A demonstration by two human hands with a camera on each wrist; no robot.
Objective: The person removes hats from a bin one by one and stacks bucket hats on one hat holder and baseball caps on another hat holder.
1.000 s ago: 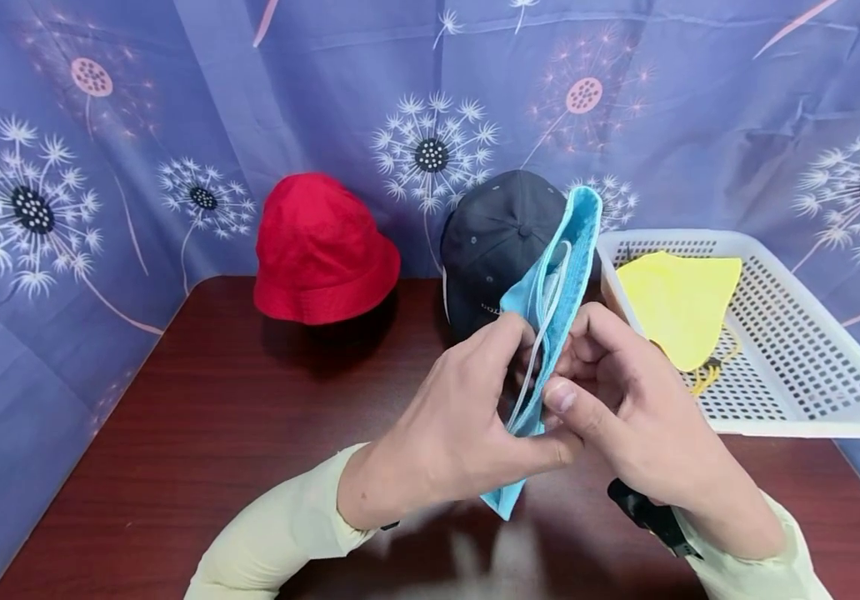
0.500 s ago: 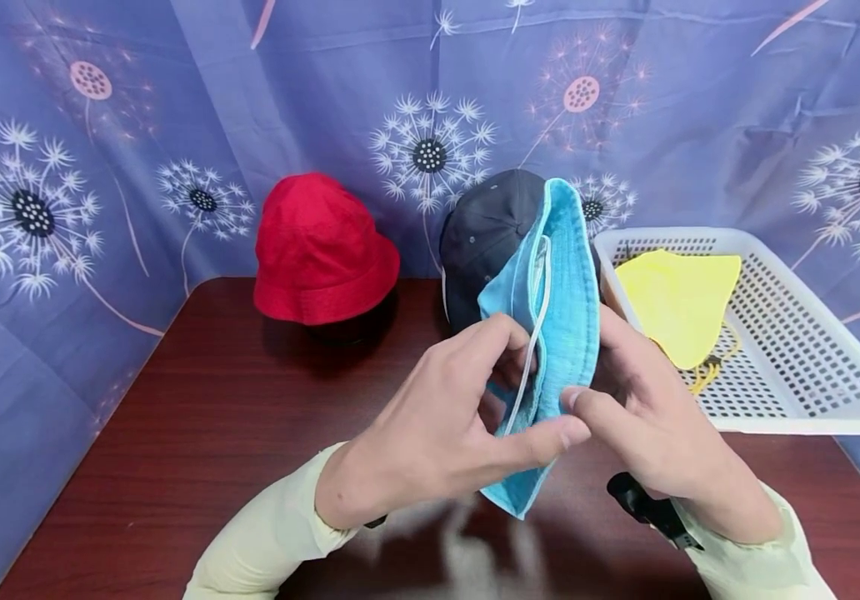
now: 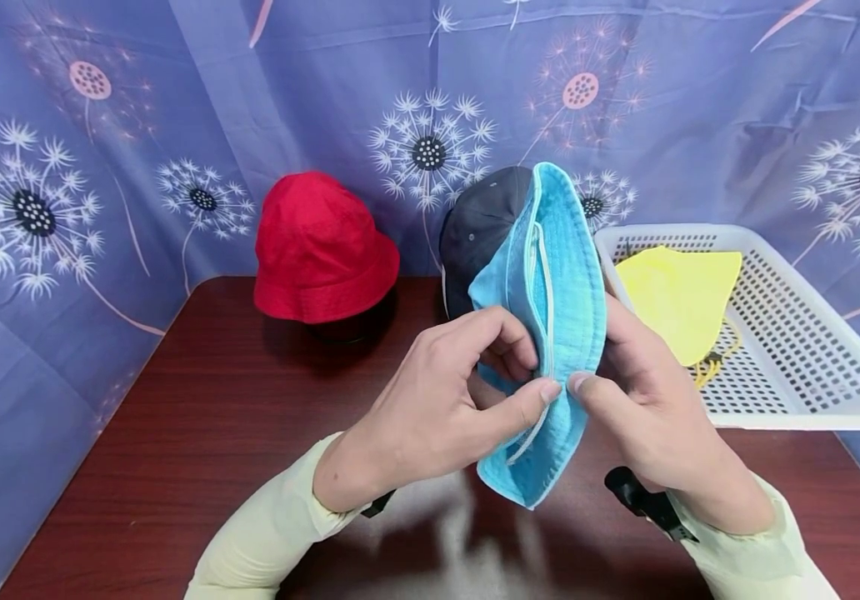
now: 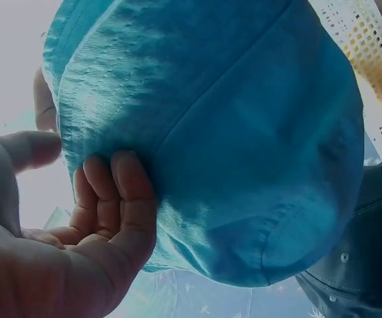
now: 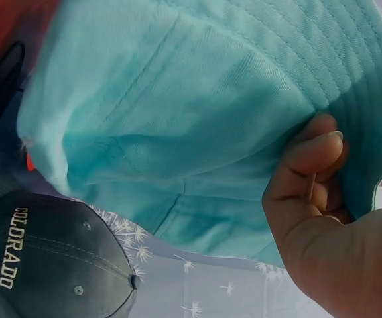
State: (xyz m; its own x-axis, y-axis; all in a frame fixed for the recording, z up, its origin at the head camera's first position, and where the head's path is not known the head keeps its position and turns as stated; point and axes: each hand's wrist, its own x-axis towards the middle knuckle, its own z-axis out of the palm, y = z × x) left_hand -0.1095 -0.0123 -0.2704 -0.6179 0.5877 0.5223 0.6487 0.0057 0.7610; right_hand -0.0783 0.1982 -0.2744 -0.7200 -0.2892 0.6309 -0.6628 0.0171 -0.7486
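A light-blue bucket hat (image 3: 576, 275) is held up on its side over the table, its brim and inside facing the head camera, with a white cord along the opening. The left hand (image 3: 437, 396) grips its left side, thumb at the brim's inner edge; in the left wrist view the fingers of that hand (image 4: 78, 232) curl against the blue crown (image 4: 257, 146). The right hand (image 3: 647, 400) pinches the brim from the right, thumb on the inner face. In the right wrist view, the right hand's (image 5: 330, 205) fingertips press where crown and brim (image 5: 350, 73) meet.
A red bucket hat (image 3: 321, 250) stands at the back left of the brown table (image 3: 197, 417). Behind the blue hat is a dark cap (image 3: 478, 225), lettered COLORADO. A white basket (image 3: 842, 367) at the right holds a yellow cloth item (image 3: 681, 292) with yellow cords.
The blue hat has turned so that more of its brim and inside shows, and it has risen slightly. The left thumb has drawn back to the brim's inner edge.
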